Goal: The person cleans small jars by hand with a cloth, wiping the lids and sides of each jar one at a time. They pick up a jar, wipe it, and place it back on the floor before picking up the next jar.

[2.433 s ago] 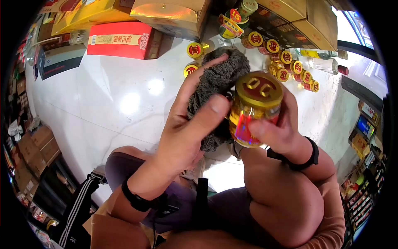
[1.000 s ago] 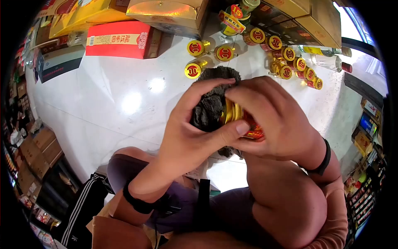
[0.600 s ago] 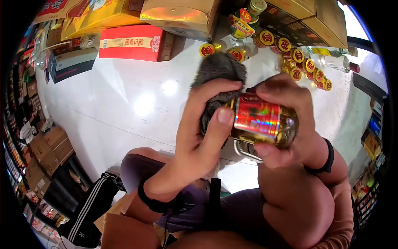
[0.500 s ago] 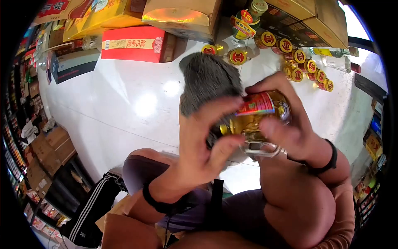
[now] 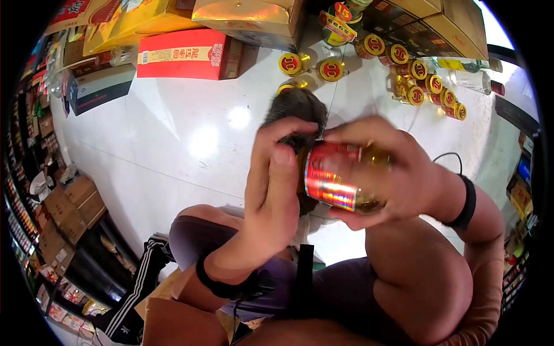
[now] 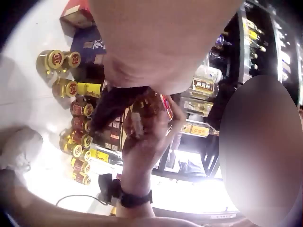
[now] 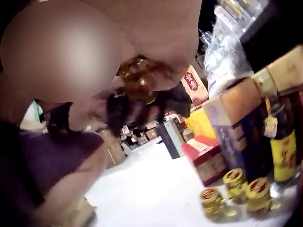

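Observation:
My right hand [image 5: 398, 167] grips a glass jar [image 5: 334, 173] with a red, shiny label, tilted on its side, its lid end toward the left. My left hand [image 5: 274, 190] holds a dark grey cloth [image 5: 297, 109] bunched around that lid end, which is hidden. In the left wrist view the cloth [image 6: 111, 111] lies against the jar [image 6: 147, 113], with the right hand [image 6: 156, 137] curled round it. The right wrist view shows the jar's amber glass [image 7: 137, 85] beside the dark cloth [image 7: 142, 113].
Gold-lidded jars [image 5: 415, 95] stand in a cluster at the right, others [image 5: 331, 70] ahead of the hands. Clear bottles [image 5: 470, 81] lie beyond the cluster. A red box [image 5: 182, 55], cartons [image 5: 248, 17] and a large bottle [image 5: 337, 26] line the back of the white floor [image 5: 156, 132].
The jar has turned in the right hand, its label now facing up. The cloth has shifted from spread above the left fingers to bunched at the lid end, and both hands have moved slightly.

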A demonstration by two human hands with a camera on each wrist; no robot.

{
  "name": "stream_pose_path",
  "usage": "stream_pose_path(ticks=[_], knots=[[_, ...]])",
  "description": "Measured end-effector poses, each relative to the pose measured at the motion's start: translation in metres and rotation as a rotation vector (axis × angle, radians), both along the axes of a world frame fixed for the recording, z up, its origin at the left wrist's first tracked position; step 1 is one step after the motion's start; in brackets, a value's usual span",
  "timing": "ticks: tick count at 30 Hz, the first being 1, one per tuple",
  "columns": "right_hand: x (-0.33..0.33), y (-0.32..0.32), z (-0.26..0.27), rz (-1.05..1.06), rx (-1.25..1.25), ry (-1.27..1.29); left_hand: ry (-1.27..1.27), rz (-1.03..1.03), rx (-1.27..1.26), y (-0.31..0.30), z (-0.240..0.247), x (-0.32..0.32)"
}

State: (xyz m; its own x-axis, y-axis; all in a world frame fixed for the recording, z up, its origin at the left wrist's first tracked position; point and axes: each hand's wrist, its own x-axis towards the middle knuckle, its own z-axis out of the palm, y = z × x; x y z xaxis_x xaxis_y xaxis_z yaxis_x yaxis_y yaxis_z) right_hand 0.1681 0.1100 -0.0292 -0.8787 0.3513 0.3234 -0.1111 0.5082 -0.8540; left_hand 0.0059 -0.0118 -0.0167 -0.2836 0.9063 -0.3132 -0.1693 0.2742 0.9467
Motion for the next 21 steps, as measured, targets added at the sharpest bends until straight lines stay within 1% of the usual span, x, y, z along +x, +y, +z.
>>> stream_pose_path(ticks=[1,3,4,5,6,7,8,9,10,11,12,13,14,15,17,19,20,21], knots=[[0.000,-0.003,0.002,0.003,0.002,-0.003,0.084,0.001,0.107,-0.001,0.004,0.000],[-0.001,-0.008,0.006,-0.109,-0.633,-0.095,0.409,0.025,0.257,-0.005,0.002,0.004],[-0.006,-0.010,0.002,-0.162,-0.944,-0.061,0.412,0.029,0.256,-0.004,0.001,0.002],[-0.005,-0.006,0.003,-0.159,-0.946,-0.060,0.533,-0.105,0.404,-0.001,0.000,-0.001],[0.000,0.000,0.005,-0.150,-1.268,-0.222,0.651,-0.242,0.549,0.000,-0.001,-0.002],[0.003,0.006,0.009,-0.136,-1.586,-0.393,0.652,-0.243,0.544,-0.002,0.000,0.000],[0.004,0.010,0.014,-0.089,-1.372,-0.414,0.648,-0.212,0.541,-0.002,-0.002,0.003],[0.003,0.009,0.013,-0.091,-1.369,-0.412,0.640,-0.182,0.541,-0.004,-0.005,0.007],[0.003,0.006,0.012,-0.079,-0.961,-0.245,0.608,-0.061,0.407,-0.008,-0.004,0.013],[0.002,0.002,0.010,-0.064,-0.554,-0.084,0.605,-0.063,0.405,-0.010,-0.004,0.018],[-0.001,0.004,0.004,-0.089,-0.273,0.014,0.288,0.082,0.225,-0.011,-0.002,0.021],[0.000,0.002,0.005,-0.090,-0.274,0.015,-0.027,0.222,0.042,-0.006,0.004,0.021],[0.002,-0.001,0.007,0.001,0.026,0.008,-0.250,0.189,-0.206,0.000,0.012,0.009],[0.001,-0.003,0.008,0.089,0.328,0.004,-0.483,0.136,-0.289,-0.002,0.007,0.001],[-0.004,-0.001,0.005,0.114,0.357,-0.008,-0.840,0.191,-0.357,-0.002,0.002,0.000],[-0.007,0.010,-0.009,0.104,0.053,0.037,-0.933,0.263,-0.230,0.002,0.011,-0.001],[-0.011,0.010,-0.011,0.001,-0.142,0.058,-0.765,0.276,-0.141,0.007,0.012,0.003],[-0.013,0.007,-0.020,-0.045,-0.197,0.114,-0.409,0.112,-0.025,0.003,0.010,0.000]])
